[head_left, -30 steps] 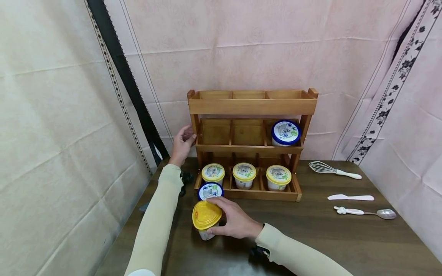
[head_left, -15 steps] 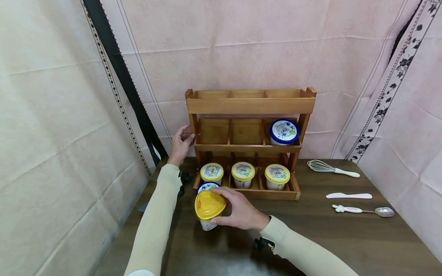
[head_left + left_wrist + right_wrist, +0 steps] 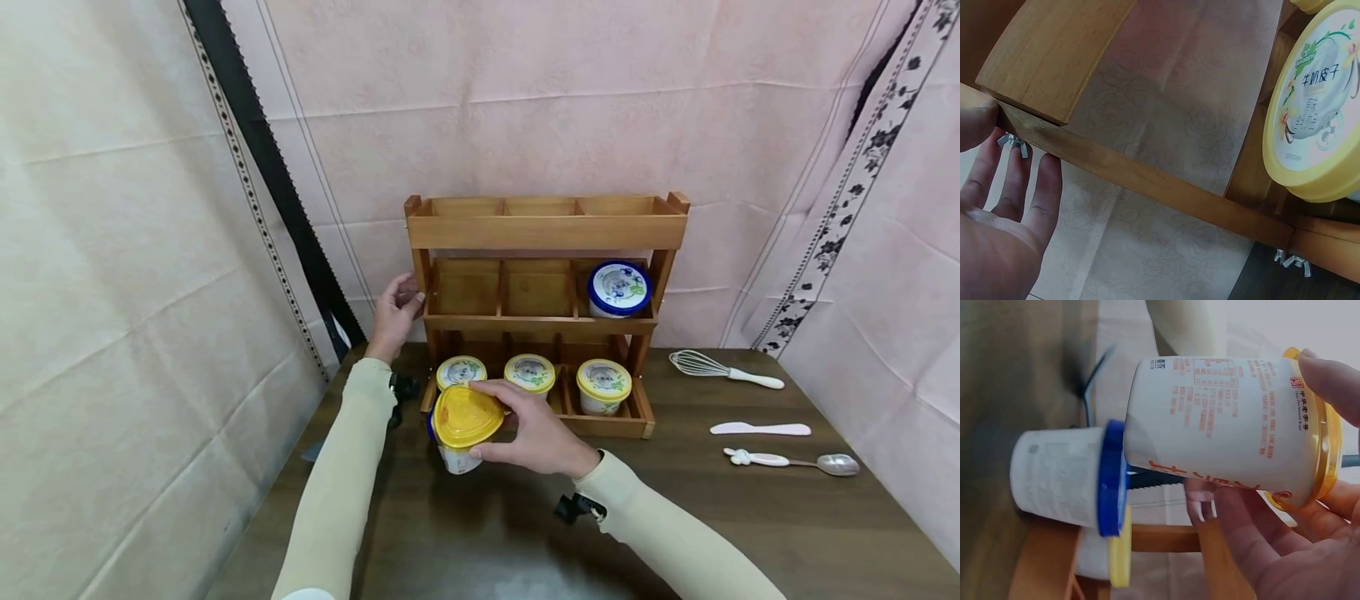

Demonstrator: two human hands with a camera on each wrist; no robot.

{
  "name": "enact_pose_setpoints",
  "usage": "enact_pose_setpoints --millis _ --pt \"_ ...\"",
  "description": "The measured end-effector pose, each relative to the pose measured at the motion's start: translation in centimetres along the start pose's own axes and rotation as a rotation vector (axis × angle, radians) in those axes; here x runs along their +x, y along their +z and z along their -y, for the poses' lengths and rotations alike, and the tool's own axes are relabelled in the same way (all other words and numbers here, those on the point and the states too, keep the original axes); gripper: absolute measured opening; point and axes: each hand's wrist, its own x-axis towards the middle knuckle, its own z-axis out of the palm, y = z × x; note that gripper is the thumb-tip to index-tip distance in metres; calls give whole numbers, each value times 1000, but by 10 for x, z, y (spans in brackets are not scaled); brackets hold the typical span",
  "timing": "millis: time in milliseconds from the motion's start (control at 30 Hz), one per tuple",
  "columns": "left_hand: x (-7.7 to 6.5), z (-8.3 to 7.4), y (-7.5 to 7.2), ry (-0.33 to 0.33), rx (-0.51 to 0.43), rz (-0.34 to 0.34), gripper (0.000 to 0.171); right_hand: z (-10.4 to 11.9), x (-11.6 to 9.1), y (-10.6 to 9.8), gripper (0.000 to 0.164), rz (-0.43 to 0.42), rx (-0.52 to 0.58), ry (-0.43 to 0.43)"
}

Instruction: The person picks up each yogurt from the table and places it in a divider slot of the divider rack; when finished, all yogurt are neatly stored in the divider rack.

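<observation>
My right hand (image 3: 538, 435) holds a white paper tub with a yellow, rounded-triangle lid (image 3: 467, 417), raised above the table in front of the rack. In the right wrist view this tub (image 3: 1216, 419) has orange print, and thumb and fingers grip it near the lid. Below it a blue-lidded tub (image 3: 1060, 478) stands on the table, mostly hidden in the head view. My left hand (image 3: 395, 318) grips the left upright of the three-tier wooden rack (image 3: 547, 233); the left wrist view shows thumb and fingers on opposite sides of the upright (image 3: 1129, 172).
Yellow-lidded tubs (image 3: 603, 383) stand in the rack's bottom tier, one per compartment. Another blue-lidded tub (image 3: 619, 287) sits in the middle tier's right compartment. At the table's right lie a whisk (image 3: 723, 369), a white knife (image 3: 761, 428) and a spoon (image 3: 795, 461).
My right hand has lifted the yellow-lidded tub up and toward the rack, slightly rightward, so it now covers most of the blue-lidded tub behind. The left hand keeps its place on the upright.
</observation>
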Motion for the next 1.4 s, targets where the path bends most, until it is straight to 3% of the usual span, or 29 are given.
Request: enact_pose_setpoints --millis 400,600,900,1400 --pt "-2 -2 -6 -1 0 -2 44 -1 18 -38 86 -148 -56 -26" --pt "-4 0 -9 -9 -4 -16 43 0 26 -60 87 -185 -53 -25" --pt "1 4 -1 -16 -10 12 44 -2 37 -95 89 -266 -121 -20" --pt "1 2 -2 -10 -14 23 44 -10 53 -119 91 -437 -115 3"
